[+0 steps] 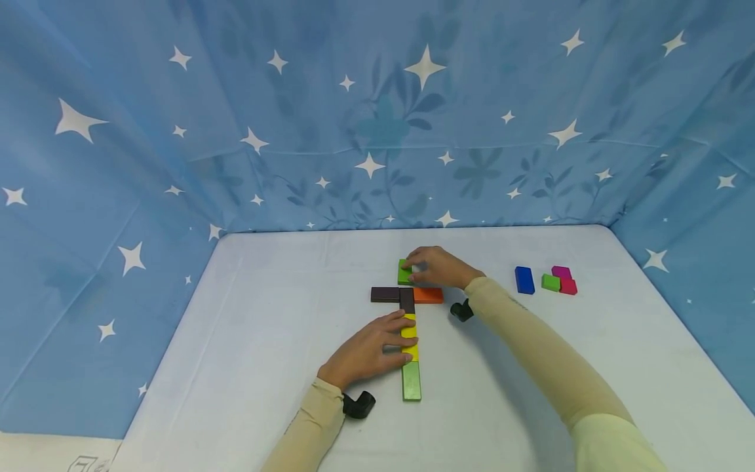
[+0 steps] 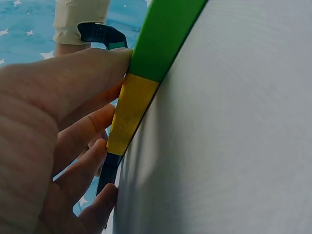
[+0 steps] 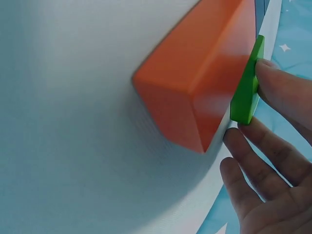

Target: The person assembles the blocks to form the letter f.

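My right hand (image 1: pixel 441 267) pinches a bright green block (image 1: pixel 404 273) between thumb and finger, just behind the row of blocks; the right wrist view shows the thumb against this green block (image 3: pixel 247 90). Spread along the row, the fingers of my left hand (image 1: pixel 368 351) rest on the yellow part (image 1: pixel 409 333), thumb near its joint with the long green block (image 1: pixel 411 382). Behind the yellow part lies a dark brown block (image 1: pixel 407 300). Another dark brown block (image 1: pixel 385 295) extends left, and an orange block (image 1: pixel 428 296) extends right. My fingers partly hide the yellow part.
On the right of the white table (image 1: pixel 277 314) lie a blue block (image 1: pixel 524 280), a small green block (image 1: pixel 551 282), a magenta block (image 1: pixel 561 271) and a red block (image 1: pixel 569 286). A blue starry curtain (image 1: pixel 330 190) borders the table's back and sides.
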`<move>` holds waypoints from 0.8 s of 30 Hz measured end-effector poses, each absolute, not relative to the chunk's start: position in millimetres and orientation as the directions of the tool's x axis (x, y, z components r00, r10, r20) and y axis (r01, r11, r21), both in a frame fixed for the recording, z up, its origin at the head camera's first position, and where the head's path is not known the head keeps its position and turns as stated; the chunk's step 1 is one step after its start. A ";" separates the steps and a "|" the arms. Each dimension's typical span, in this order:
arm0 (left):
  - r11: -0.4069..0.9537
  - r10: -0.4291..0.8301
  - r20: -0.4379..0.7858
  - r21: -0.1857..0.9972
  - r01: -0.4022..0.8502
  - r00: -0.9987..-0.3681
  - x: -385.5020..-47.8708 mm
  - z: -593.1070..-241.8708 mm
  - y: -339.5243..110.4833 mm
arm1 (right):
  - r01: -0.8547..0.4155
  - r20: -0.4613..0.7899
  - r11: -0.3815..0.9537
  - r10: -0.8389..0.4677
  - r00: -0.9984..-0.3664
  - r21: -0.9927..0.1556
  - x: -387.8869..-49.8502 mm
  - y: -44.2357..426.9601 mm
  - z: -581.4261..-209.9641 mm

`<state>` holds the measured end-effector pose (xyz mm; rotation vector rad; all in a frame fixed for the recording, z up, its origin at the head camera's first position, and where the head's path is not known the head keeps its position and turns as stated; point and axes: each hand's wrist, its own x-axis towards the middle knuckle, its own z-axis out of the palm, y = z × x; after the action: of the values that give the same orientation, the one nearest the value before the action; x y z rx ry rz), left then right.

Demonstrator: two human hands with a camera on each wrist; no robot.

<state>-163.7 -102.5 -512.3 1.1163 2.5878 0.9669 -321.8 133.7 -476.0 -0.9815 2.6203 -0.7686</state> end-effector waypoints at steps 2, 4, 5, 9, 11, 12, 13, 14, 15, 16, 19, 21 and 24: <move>0.506 0.699 0.100 0.630 0.589 -0.708 -163.6 -512.4 -102.5 | -0.542 -0.031 0.634 -0.665 -0.746 -0.552 -321.1 133.8 -476.4; 0.503 0.699 0.098 0.637 0.584 -0.708 -163.4 -511.9 -102.6 | -0.545 -0.023 0.627 -0.668 -0.744 -0.557 -319.9 133.8 -476.1; 0.501 0.699 0.100 0.638 0.585 -0.708 -163.4 -511.8 -102.6 | -0.546 -0.020 0.624 -0.669 -0.743 -0.560 -319.3 133.8 -476.0; 0.492 0.700 0.112 0.640 0.590 -0.706 -163.8 -512.4 -103.4 | -0.542 -0.017 0.616 -0.670 -0.743 -0.572 -316.4 133.7 -476.0; 0.494 0.699 0.115 0.637 0.592 -0.706 -164.4 -513.1 -103.9 | -0.537 -0.019 0.616 -0.668 -0.744 -0.577 -314.9 133.7 -476.2; 0.495 0.698 0.116 0.634 0.594 -0.706 -164.4 -513.1 -104.1 | -0.531 -0.023 0.616 -0.665 -0.746 -0.581 -314.3 133.5 -476.3; 0.498 0.698 0.114 0.633 0.593 -0.707 -164.6 -513.3 -104.2 | -0.527 -0.026 0.615 -0.664 -0.747 -0.587 -313.6 133.3 -476.2; 0.499 0.698 0.113 0.632 0.593 -0.707 -164.7 -513.2 -104.2 | -0.525 -0.028 0.614 -0.665 -0.746 -0.589 -313.1 133.1 -476.3; 0.500 0.698 0.110 0.632 0.592 -0.707 -164.8 -513.2 -104.3 | -0.523 -0.031 0.616 -0.664 -0.747 -0.590 -312.6 132.9 -476.3; 0.501 0.699 0.108 0.632 0.591 -0.707 -164.9 -513.1 -104.2 | -0.521 -0.033 0.618 -0.663 -0.748 -0.589 -312.1 132.7 -476.2; 0.503 0.699 0.101 0.635 0.587 -0.708 -164.6 -512.7 -103.8 | -0.517 -0.039 0.626 -0.658 -0.752 -0.584 -310.7 132.2 -476.0; 0.507 0.699 0.094 0.634 0.584 -0.709 -164.5 -512.7 -103.4 | -0.514 -0.043 0.634 -0.652 -0.757 -0.577 -309.8 132.1 -476.1; 0.512 0.697 0.090 0.631 0.582 -0.711 -164.0 -512.2 -102.9 | -0.509 -0.043 0.640 -0.645 -0.763 -0.575 -308.7 132.0 -476.0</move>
<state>-164.0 -102.9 -512.2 1.1011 2.5754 0.9740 -308.7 132.0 -476.0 -0.9387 2.6172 -0.8060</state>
